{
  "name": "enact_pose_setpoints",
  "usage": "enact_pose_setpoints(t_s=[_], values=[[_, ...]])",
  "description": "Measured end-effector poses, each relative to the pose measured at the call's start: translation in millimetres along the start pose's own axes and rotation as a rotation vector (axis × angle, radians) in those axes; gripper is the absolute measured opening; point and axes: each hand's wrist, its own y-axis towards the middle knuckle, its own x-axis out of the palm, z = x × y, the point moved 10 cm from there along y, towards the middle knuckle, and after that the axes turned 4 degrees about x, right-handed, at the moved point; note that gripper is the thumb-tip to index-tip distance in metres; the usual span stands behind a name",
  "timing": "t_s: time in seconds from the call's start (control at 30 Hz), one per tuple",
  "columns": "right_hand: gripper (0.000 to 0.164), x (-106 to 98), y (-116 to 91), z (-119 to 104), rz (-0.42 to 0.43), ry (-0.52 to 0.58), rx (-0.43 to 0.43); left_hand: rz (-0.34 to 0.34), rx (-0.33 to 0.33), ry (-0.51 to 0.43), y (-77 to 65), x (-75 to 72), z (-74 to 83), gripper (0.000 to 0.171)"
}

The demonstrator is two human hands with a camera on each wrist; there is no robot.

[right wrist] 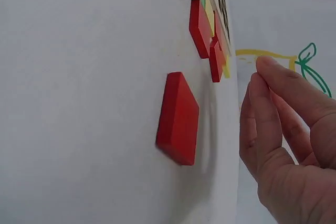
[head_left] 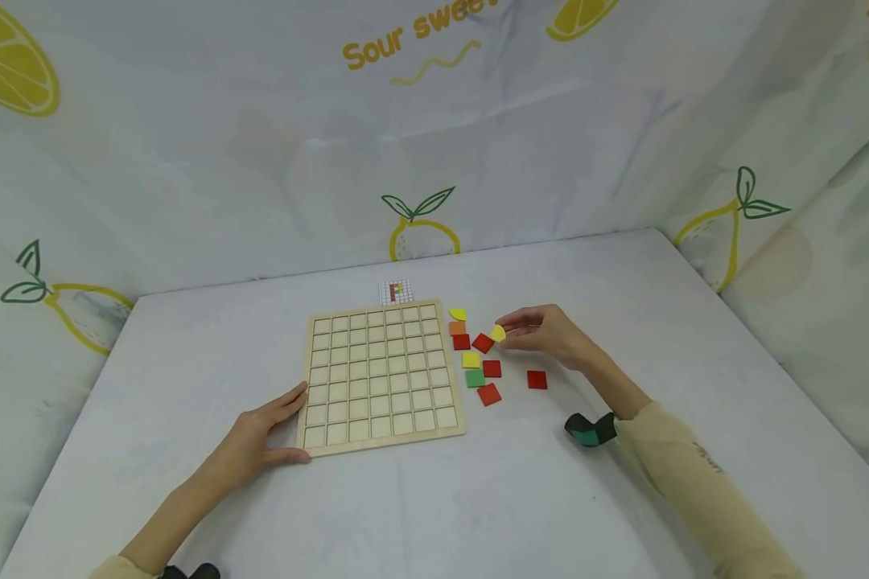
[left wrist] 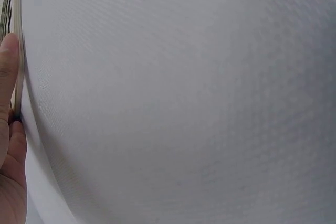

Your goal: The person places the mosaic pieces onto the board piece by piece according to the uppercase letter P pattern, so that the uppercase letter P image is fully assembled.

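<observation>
My right hand [head_left: 543, 334] pinches a yellow rounded tile [head_left: 498, 333] between thumb and fingertips, just right of the loose tiles. In the right wrist view the same hand [right wrist: 286, 129] has its fingertips together, and the tile is hidden there. My left hand [head_left: 261, 434] touches the near left corner of a wooden grid board [head_left: 387, 444], fingers extended along its left side and thumb by the front corner. The left wrist view catches only part of that hand [left wrist: 13, 166], against the board's edge [left wrist: 17, 77].
Beside the board's right edge lie several red tiles [head_left: 492, 368], a green tile [head_left: 475, 379], an orange tile [head_left: 457, 328], a yellow square [head_left: 471, 360] and another rounded yellow tile [head_left: 458, 314]. One red tile [right wrist: 178, 121] lies apart. A patterned card [head_left: 395, 292] is behind the board.
</observation>
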Motion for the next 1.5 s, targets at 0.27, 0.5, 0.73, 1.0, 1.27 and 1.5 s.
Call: enact_pose_setpoints(t_s=[0.27,0.5,0.73,1.0,1.27,1.5], values=[[0.037,15,12,-13,-0.145,0.001,-0.055,-0.008,-0.016,0.014,0.7,0.6,-1.7,0.086],[0.036,28,24,-19,-0.250,-0.024,-0.062,0.005,-0.005,-0.006,-0.4,-0.5,-0.7,0.087],[0.035,41,36,-30,-0.302,-0.039,-0.050,0.014,0.011,-0.007,-0.1,-1.0,0.4,0.087],[0.033,53,49,-37,-0.313,0.029,-0.067,0.020,0.023,-0.003,0.0,-0.6,0.2,0.087],[0.033,72,58,-46,-0.333,0.091,-0.090,0.010,0.006,0.005,-1.4,0.9,-2.9,0.086],[0.031,88,66,-57,-0.339,0.034,-0.115,0.001,0.002,-0.006,-0.1,1.7,-1.7,0.086]])
